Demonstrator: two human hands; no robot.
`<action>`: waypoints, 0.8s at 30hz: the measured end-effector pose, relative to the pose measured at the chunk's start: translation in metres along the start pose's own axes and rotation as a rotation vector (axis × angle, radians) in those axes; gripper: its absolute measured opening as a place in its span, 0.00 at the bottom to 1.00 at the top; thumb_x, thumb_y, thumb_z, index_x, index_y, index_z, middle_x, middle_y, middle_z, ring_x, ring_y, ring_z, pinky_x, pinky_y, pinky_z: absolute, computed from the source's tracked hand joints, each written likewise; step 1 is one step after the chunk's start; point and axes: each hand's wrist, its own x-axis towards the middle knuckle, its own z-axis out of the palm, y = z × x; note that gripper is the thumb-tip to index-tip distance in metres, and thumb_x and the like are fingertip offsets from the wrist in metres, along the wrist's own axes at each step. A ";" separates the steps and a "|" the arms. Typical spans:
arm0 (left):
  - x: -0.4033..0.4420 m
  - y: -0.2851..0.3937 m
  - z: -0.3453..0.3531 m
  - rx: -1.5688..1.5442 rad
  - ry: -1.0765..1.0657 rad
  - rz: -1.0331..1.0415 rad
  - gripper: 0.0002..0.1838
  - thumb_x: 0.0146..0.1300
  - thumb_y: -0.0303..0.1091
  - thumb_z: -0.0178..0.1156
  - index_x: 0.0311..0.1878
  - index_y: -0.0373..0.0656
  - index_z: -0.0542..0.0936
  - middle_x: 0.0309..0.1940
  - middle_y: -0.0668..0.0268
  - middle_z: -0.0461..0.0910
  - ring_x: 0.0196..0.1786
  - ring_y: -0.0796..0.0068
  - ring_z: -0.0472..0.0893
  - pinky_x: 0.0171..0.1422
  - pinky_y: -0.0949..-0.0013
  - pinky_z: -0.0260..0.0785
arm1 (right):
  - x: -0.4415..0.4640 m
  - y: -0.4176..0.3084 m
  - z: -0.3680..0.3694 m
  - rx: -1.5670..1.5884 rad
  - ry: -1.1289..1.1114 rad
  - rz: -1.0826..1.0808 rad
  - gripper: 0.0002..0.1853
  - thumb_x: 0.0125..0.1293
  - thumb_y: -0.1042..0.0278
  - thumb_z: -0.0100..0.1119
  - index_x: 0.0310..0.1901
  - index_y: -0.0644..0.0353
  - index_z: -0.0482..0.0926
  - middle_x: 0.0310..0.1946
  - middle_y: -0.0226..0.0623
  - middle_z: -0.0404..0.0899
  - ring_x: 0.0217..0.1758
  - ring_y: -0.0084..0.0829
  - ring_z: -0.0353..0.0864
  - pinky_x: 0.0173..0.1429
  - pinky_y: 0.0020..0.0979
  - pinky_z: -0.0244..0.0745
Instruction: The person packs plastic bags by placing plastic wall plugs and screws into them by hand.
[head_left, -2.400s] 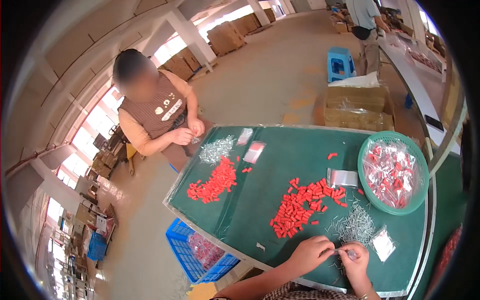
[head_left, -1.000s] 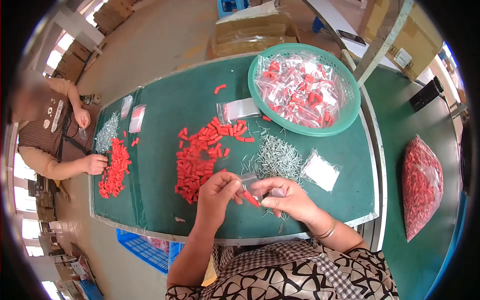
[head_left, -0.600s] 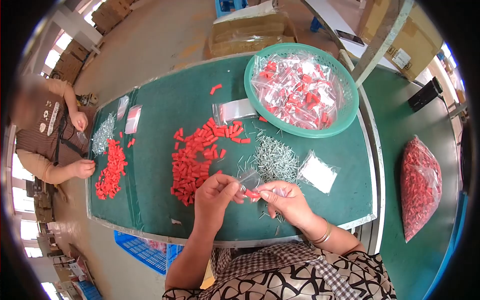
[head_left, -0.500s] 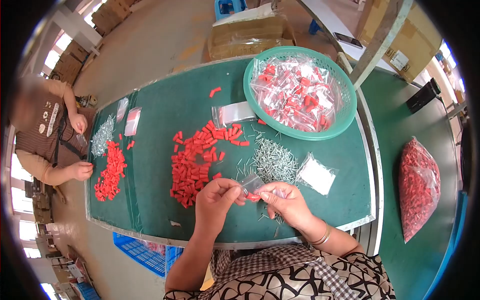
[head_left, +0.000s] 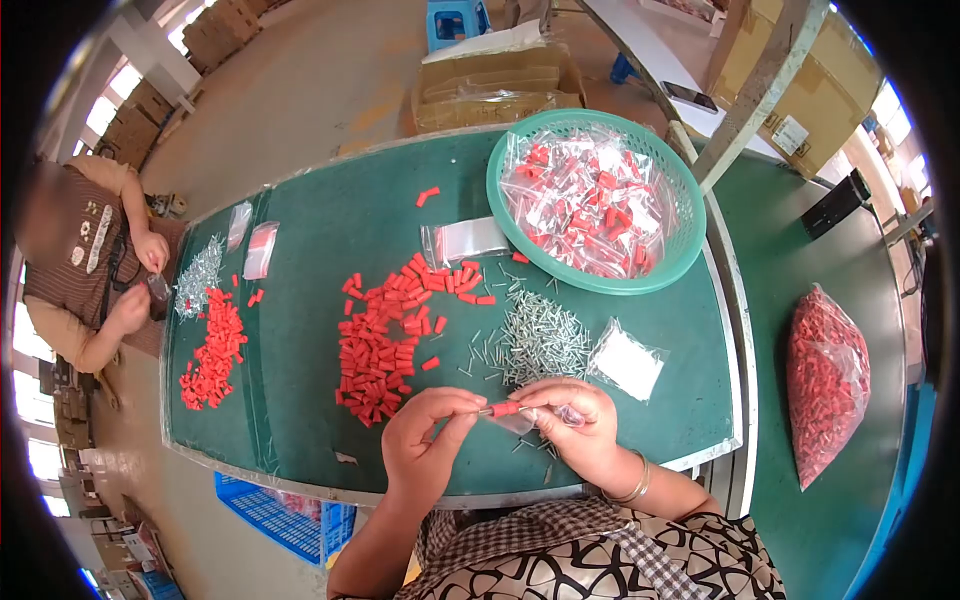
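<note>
Near the front edge of the green table, my left hand (head_left: 428,440) pinches one side of a small clear plastic bag (head_left: 519,422) between thumb and fingertips. My right hand (head_left: 575,425) grips its other side, fingers closed, with more crumpled clear film under the fingers. Red plastic sleeves (head_left: 506,408) show at the bag's top edge between the hands; whether they are wholly inside I cannot tell. Beyond my hands lie a heap of loose red sleeves (head_left: 380,345) and, to its right, a pile of small silver screws or pins (head_left: 545,338).
A green basket (head_left: 497,215) of filled bags stands at the back right. Flat bags (head_left: 465,240) and a white packet (head_left: 627,362) lie nearby. At left, a co-worker's hands (head_left: 140,280) are beside another red pile (head_left: 213,350). A large bag of red sleeves (head_left: 828,380) rests right.
Both my hands still hold the bag, which has tipped so its film hangs below the red sleeves. The co-worker's lower hand has left the red pile and joined the other at a bag.
</note>
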 end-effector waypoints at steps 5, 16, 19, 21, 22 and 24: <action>0.025 0.015 0.013 -0.318 0.153 -0.085 0.05 0.66 0.20 0.55 0.43 0.33 0.77 0.40 0.58 0.82 0.39 0.71 0.82 0.46 0.69 0.75 | 0.029 -0.036 -0.018 0.208 0.212 0.385 0.06 0.67 0.72 0.61 0.42 0.62 0.79 0.39 0.38 0.85 0.24 0.18 0.73 0.30 0.20 0.70; 0.002 -0.015 0.018 -0.138 0.015 -0.189 0.06 0.65 0.20 0.58 0.45 0.32 0.79 0.36 0.62 0.81 0.33 0.79 0.80 0.40 0.75 0.74 | 0.045 -0.007 -0.012 1.055 0.181 0.658 0.20 0.70 0.64 0.58 0.60 0.61 0.70 0.50 0.41 0.80 0.33 0.24 0.76 0.49 0.34 0.79; 0.000 -0.016 0.019 0.011 -0.014 -0.129 0.09 0.63 0.19 0.59 0.46 0.32 0.79 0.37 0.64 0.80 0.34 0.80 0.79 0.40 0.76 0.73 | 0.036 0.007 0.006 1.200 0.112 0.606 0.21 0.70 0.68 0.58 0.62 0.63 0.68 0.56 0.44 0.76 0.57 0.36 0.77 0.69 0.44 0.70; 0.000 -0.020 0.026 -0.032 0.019 -0.138 0.09 0.63 0.19 0.60 0.47 0.32 0.79 0.37 0.64 0.79 0.35 0.81 0.79 0.40 0.77 0.73 | 0.035 0.009 0.012 1.233 0.063 0.590 0.22 0.70 0.68 0.57 0.63 0.62 0.68 0.58 0.45 0.75 0.64 0.38 0.73 0.70 0.44 0.68; 0.003 -0.019 0.029 -0.052 0.036 -0.141 0.10 0.62 0.19 0.61 0.47 0.32 0.79 0.37 0.65 0.79 0.35 0.81 0.80 0.40 0.77 0.72 | 0.034 0.011 0.014 1.215 0.040 0.598 0.21 0.70 0.69 0.57 0.63 0.61 0.69 0.59 0.45 0.75 0.64 0.38 0.73 0.70 0.43 0.68; 0.003 -0.015 0.032 0.071 0.014 -0.163 0.11 0.60 0.19 0.62 0.47 0.33 0.79 0.38 0.65 0.78 0.36 0.82 0.79 0.40 0.77 0.72 | 0.030 0.016 0.017 1.178 -0.004 0.615 0.20 0.70 0.69 0.58 0.62 0.60 0.71 0.60 0.46 0.75 0.65 0.38 0.73 0.70 0.42 0.68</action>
